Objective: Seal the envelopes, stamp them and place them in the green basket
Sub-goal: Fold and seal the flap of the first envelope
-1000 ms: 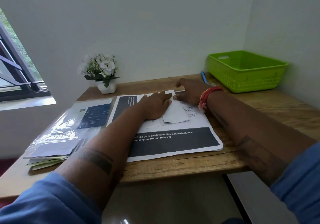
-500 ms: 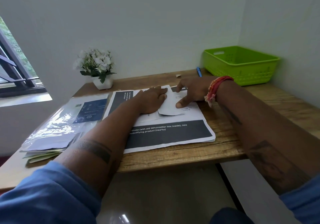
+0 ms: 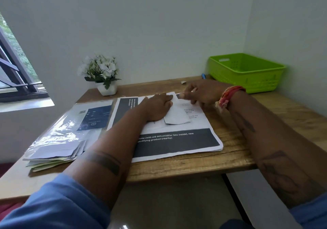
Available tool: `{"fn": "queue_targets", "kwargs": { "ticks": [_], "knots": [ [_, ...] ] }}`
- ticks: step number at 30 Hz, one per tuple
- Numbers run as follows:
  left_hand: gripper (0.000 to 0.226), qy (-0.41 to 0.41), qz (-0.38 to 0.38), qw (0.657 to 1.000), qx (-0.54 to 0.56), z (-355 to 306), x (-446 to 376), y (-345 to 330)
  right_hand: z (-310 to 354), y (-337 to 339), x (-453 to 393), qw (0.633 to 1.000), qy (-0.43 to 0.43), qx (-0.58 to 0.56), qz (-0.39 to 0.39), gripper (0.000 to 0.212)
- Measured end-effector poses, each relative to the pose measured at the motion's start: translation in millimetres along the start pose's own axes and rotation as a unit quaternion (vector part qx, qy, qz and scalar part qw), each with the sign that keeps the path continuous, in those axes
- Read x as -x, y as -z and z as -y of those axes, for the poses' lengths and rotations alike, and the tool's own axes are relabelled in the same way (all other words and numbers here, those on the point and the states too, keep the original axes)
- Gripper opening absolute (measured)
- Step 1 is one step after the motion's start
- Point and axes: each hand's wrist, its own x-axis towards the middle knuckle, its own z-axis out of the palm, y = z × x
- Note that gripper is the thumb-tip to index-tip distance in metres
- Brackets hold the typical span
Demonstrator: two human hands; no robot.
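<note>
A white envelope (image 3: 177, 114) lies on a large printed sheet (image 3: 177, 143) in the middle of the wooden desk. My left hand (image 3: 156, 107) rests flat on the envelope's left part, palm down, pinning it. My right hand (image 3: 201, 93) hovers just above the envelope's far right corner, fingers loosely curled with the thumb pointing left; I see nothing in it. The green basket (image 3: 247, 73) stands at the back right corner of the desk, with nothing visible in it. A small pale object (image 3: 183, 82) lies on the desk beyond my right hand.
A stack of envelopes and papers under a clear plastic sleeve (image 3: 58, 145) lies at the desk's left. A white flower pot (image 3: 107, 89) stands at the back left. A blue pen (image 3: 203, 76) lies next to the basket. Walls close in at the back and right.
My right hand has lifted off the envelope and moved slightly back toward the far edge. My left hand stays pressed on the envelope.
</note>
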Motion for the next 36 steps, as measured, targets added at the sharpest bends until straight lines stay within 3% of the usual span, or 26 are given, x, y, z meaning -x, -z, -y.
{"fn": "queue_targets", "kwargs": {
  "ticks": [2,3,8,11,17,24,25,28,31,33,36],
  "knots": [
    [0.052,-0.002,0.003,1.000,-0.003,-2,0,1,3,-6,-11,0.992,0.030,-0.061,-0.104,0.031],
    [0.052,-0.005,0.004,1.000,-0.002,-3,0,1,7,-10,-17,0.988,0.043,-0.063,-0.133,0.030],
    [0.054,-0.004,-0.019,1.000,0.023,-2,-1,-2,15,-39,-60,0.985,0.029,0.155,-0.075,0.047],
    [0.070,0.004,-0.037,0.997,0.067,5,-3,-6,18,-42,-73,0.978,0.042,0.188,-0.084,0.047],
    [0.077,-0.023,-0.073,0.993,0.085,12,-8,-3,13,-39,-84,0.988,0.043,0.078,-0.124,0.041],
    [0.044,-0.030,-0.106,0.993,0.032,5,-7,1,10,-20,-78,0.968,0.017,-0.146,-0.206,0.026],
    [0.040,-0.034,-0.096,0.994,0.028,5,-5,2,9,-17,-75,0.971,-0.006,-0.141,-0.195,0.030],
    [0.037,-0.041,-0.092,0.995,0.023,3,1,4,8,-14,-64,0.993,-0.061,-0.019,-0.095,0.073],
    [0.039,-0.029,-0.100,0.994,0.022,0,2,3,11,-12,-54,0.995,-0.078,-0.065,-0.017,0.073],
    [0.042,-0.018,-0.107,0.994,0.027,-1,2,2,13,-13,-53,0.996,-0.075,-0.030,-0.034,0.078],
    [0.042,-0.018,-0.118,0.992,0.043,2,0,1,13,-14,-54,0.989,-0.082,-0.032,-0.119,0.075]
  ]
}}
